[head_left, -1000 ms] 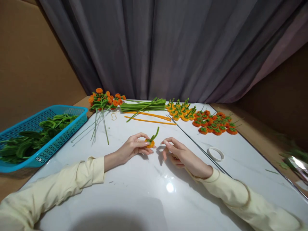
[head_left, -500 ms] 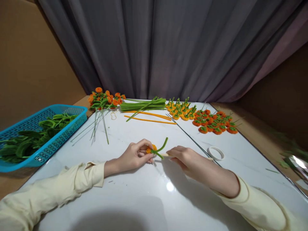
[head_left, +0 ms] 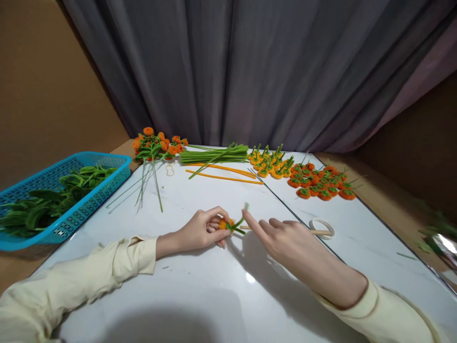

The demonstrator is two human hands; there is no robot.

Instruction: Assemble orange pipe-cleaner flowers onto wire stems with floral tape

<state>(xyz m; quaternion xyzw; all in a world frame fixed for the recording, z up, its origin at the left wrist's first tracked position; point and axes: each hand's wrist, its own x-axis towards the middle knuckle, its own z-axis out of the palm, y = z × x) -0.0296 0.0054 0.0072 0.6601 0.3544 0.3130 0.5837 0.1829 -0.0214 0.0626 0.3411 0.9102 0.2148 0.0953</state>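
My left hand (head_left: 205,232) pinches a small orange-yellow pipe-cleaner flower (head_left: 224,224) between thumb and fingers, above the middle of the white table. Two green pipe-cleaner ends (head_left: 240,222) stick out of the flower toward the right. My right hand (head_left: 280,238) is closed around a thin wooden stick (head_left: 321,232), its index finger stretched toward the upper green end. The stick's light tip points at the flower's base; whether it touches is unclear. Behind the right hand lies a white tape roll (head_left: 326,224).
A blue basket (head_left: 121,167) of green leaves stands left. At the back are orange flowers (head_left: 148,131), green pipe cleaners (head_left: 214,155), orange pipe cleaners (head_left: 224,177), yellow flowers (head_left: 264,170) and red-orange flowers (head_left: 324,194). Thin dark wires (head_left: 285,206) lie behind my right hand.
My right index finger has lifted and extended to the upper green end. The stick shows farther out behind that hand. My left hand keeps its hold on the flower.
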